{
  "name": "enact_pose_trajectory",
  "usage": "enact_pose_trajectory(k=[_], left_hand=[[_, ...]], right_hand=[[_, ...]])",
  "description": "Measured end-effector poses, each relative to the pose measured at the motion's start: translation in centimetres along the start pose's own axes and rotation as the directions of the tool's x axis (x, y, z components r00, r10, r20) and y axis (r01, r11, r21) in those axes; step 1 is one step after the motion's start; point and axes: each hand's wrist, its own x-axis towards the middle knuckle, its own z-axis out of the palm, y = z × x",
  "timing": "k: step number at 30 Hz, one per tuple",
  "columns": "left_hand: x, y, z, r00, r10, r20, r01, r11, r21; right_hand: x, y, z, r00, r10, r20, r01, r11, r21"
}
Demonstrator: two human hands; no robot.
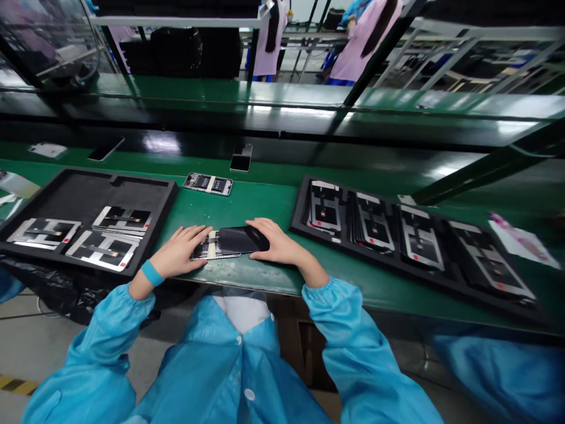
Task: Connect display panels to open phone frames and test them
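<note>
On the green bench in front of me lies an opened phone body [213, 249], its inner parts showing beside a pale strip. My left hand [180, 252], with a blue band at the wrist, grips the left end of this body. My right hand [277, 242] has its thumb and fingers around the right end of a black phone screen panel [241, 240]. The panel overlaps the right part of the body; whether the two are joined I cannot tell. Behind them rests another opened phone [208, 184] with a pale strip across it.
A black foam tray [128, 182] with stacked screen parts [103, 249] stands at left. At right, a long black tray [348, 244] holds several stacks in compartments. Further back lie a phone [241, 158] and a dark panel [106, 149]. People in pink [353, 41] are beyond the shelf.
</note>
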Motion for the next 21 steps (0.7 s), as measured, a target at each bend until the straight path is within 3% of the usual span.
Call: enact_pose_trajectory(k=[12, 21], left_hand=[[-0.4, -0.6, -0.7, 0.998, 0.044, -0.041, -0.047, 0.997, -0.063], [-0.7, -0.8, 0.0, 0.993, 0.057, -0.104, -0.067, 0.993, -0.097]], right_hand=[[-0.6, 0.7, -0.8, 0.999, 0.045, 0.022, -0.045, 0.999, 0.009], [-0.8, 0.0, -1.7, 0.998, 0.056, 0.039, -0.06, 0.994, 0.093]])
